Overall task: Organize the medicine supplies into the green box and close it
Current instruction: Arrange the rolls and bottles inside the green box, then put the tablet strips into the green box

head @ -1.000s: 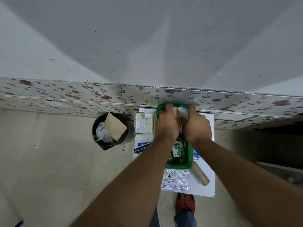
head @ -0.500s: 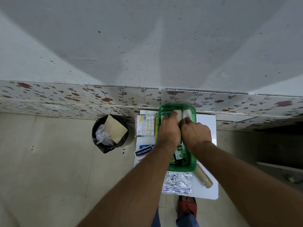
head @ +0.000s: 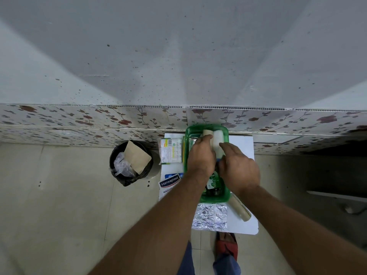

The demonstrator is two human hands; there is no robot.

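The green box stands open on a small white table against the wall. At its far end lie a beige roll and a white roll, side by side. My left hand is over the box with its fingers closed on the beige roll. My right hand hovers over the box's right side, fingers loosely apart, the index tip at the white roll's near end. A green Dettol bottle lies in the box's near half, partly hidden by my hands.
On the table outside the box lie a foil blister pack, a beige tube, a Hansaplast box and a printed packet. A black bin stands on the floor at left. My foot in a red sandal is below the table.
Both hands have drawn back from the box's far end, uncovering the two rolls there. The right hand has come off the white roll and spread its fingers.
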